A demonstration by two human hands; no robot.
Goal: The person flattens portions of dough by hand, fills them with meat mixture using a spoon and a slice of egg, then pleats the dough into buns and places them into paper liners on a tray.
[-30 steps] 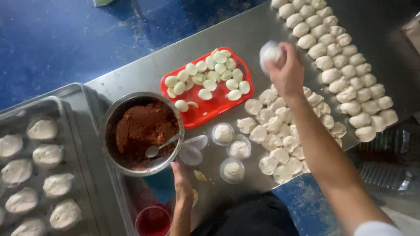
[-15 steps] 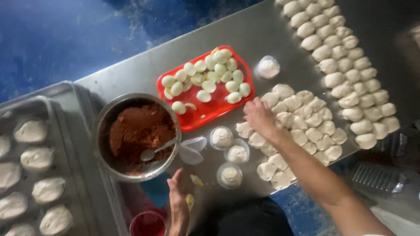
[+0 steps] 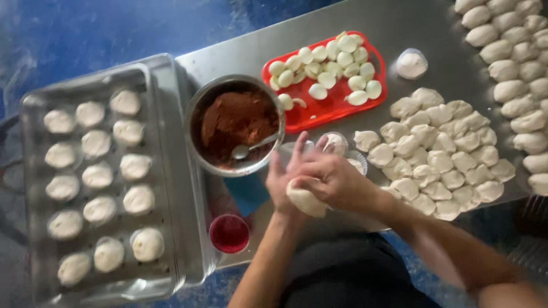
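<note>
My left hand (image 3: 283, 178) and my right hand (image 3: 330, 178) are together at the table's near edge, both gripping one flattened piece of white dough (image 3: 305, 199). Just beyond them stands a metal bowl of reddish-brown filling (image 3: 235, 122) with a spoon (image 3: 251, 148) lying in it. To the right of my hands lies a heap of flat dough pieces (image 3: 434, 151). A red tray of halved boiled eggs (image 3: 325, 77) sits behind the bowl.
A metal baking tray (image 3: 165, 171) on the left holds several filled dough rounds in paper cups. A small red cup (image 3: 229, 232) stands near the front edge. Rows of dough balls (image 3: 514, 68) fill the far right. One filled paper cup (image 3: 411, 63) stands alone.
My right hand left a filled cup at the far side, came back over the dough heap, and now meets my left hand around a dough piece. The camera has shifted right.
</note>
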